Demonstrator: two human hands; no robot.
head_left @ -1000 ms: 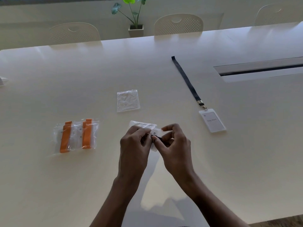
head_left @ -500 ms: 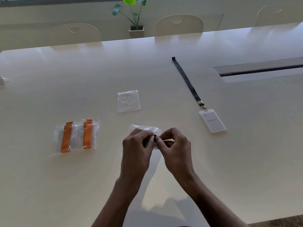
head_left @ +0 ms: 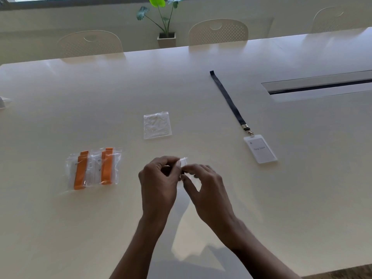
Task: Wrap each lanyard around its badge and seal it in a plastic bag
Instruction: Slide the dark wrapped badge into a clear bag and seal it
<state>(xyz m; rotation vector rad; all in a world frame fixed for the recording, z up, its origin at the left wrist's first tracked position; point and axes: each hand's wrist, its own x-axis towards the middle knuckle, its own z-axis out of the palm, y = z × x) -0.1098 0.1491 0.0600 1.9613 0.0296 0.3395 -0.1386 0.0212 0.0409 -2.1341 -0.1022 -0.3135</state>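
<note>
Pose | left hand (head_left: 159, 179) and right hand (head_left: 204, 183) side by side, fingertips meeting; grip | both pinch plastic bag (head_left: 184, 160) with curled fingers

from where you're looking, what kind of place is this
Most likely an office meeting room: a long pale table with a recessed cable slot, matching perforated chairs pushed in along its far side, and a name badge on a dark lanyard lying on it.
</note>
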